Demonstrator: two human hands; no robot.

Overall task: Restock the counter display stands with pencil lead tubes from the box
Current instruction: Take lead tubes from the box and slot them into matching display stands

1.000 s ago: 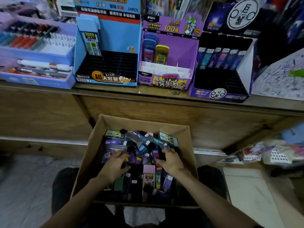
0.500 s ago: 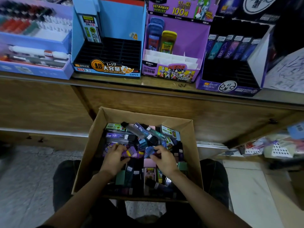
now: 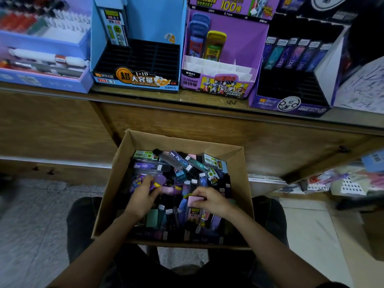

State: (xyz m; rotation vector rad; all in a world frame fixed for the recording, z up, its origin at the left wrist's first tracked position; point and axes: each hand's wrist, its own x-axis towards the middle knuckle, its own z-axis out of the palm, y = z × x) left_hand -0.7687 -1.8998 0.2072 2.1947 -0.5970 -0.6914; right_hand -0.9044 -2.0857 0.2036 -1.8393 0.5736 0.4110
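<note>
Left grip is palm-down in the cardboard box, fingers bent onto a purple pack. Can't tell if it actually holds anything. Right grip pinches a pink tube between thumb and fingertips, just over the pile, right of the box's centre.

Lead tubes fill the box, loose, crisscrossed, mixed colours, crowding both hands. The box sits below the bench front edge, between the person's knees.

Along the bench front edge, left to right:
- Pen tray at the left end.
- Blue stand, dark slots, one pack upright in its back-left corner.
- Purple stand just beside it, blue tube and yellow tube upright behind white dividers.
- Black stand with a row of tubes across its back.
- Scribbled sheet at the right edge.

Versus 0.5 s ago, both grips stay in the box at about the same spots. The right fingertips were on a bluish tube and now have the pink one. The camera is tipped lower than a second ago, so the stand headers are more cropped.

The bench is brown wood with a panelled front. The floor is grey speckled on the left, pale tile on the right. A lower shelf at right holds blurred clutter.
</note>
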